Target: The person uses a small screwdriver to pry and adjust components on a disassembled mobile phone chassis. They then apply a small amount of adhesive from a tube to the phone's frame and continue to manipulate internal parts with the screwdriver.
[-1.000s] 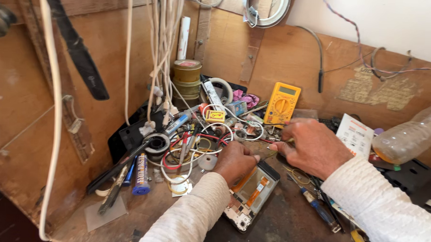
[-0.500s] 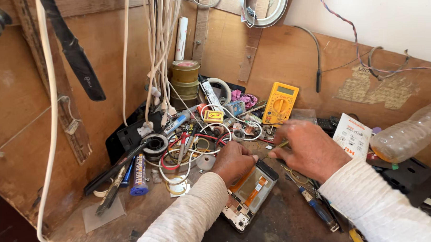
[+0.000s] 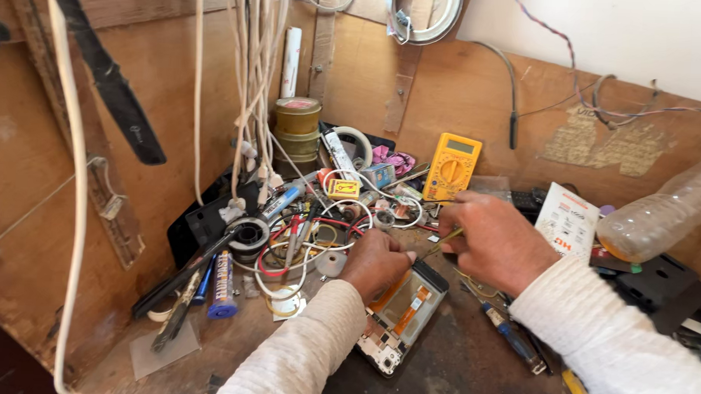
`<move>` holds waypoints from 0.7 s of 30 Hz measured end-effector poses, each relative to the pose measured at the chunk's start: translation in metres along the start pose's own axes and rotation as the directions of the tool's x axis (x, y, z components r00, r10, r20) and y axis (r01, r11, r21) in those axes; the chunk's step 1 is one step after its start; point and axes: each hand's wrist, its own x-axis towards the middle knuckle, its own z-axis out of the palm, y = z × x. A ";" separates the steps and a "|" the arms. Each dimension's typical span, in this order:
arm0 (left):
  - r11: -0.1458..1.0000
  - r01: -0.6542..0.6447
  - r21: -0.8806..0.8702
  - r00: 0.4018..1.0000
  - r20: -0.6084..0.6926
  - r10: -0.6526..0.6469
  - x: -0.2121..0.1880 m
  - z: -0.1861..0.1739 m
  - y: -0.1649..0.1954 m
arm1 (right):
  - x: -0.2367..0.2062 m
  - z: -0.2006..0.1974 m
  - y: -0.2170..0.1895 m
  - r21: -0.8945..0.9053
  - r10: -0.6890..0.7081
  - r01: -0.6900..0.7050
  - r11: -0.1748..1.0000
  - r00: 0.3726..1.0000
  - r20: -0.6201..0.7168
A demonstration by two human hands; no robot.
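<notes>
Head view: the left hand (image 3: 375, 261) rests curled on the upper end of an opened phone (image 3: 402, 311), fingers drawn together and pressing down on the device; whether they pinch any part of it cannot be told. The opened phone lies face-down on the dark workbench (image 3: 453, 371), near the front centre, tilted diagonally, with its orange flex strip and circuit board exposed. The right hand (image 3: 495, 242) hovers just beside and above the phone's upper right corner, fingers closed on a thin yellowish tool (image 3: 442, 240), whose tip points down-left toward the left hand's fingertips. Both forearms wear white knitted sleeves. Behind the hands lies a tangle of red, white and black wires (image 3: 310, 242), with a small roll of solder wire (image 3: 250, 234) at its left. A yellow multimeter (image 3: 451, 167) leans against the wooden back panel, well behind the right hand. A stack of round tins (image 3: 296, 127) stands left of it beneath hanging white cables (image 3: 254, 77). A blue-handled screwdriver (image 3: 512, 339) lies on the bench just right of the phone, under the right forearm. A clear plastic bottle (image 3: 661, 212) lies on its side at the far right, near a white printed card (image 3: 565, 222).
</notes>
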 end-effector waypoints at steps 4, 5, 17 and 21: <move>0.998 -0.035 0.047 0.999 -0.038 0.037 0.000 -0.001 -0.002 | -0.002 0.003 -0.010 -0.147 0.288 -0.270 0.952 0.950 0.119; 0.998 -0.038 0.047 0.999 -0.033 0.039 0.000 -0.001 -0.003 | -0.003 0.003 -0.011 -0.196 0.333 -0.303 0.932 0.933 0.139; 0.998 -0.013 0.062 1.000 -0.016 0.014 -0.001 -0.002 0.001 | -0.003 0.004 0.012 0.025 0.008 -0.009 1.000 0.998 0.056; 1.000 -0.021 0.003 1.000 0.001 0.021 -0.002 -0.002 0.002 | -0.004 0.001 0.009 0.039 0.028 -0.032 0.999 0.994 0.103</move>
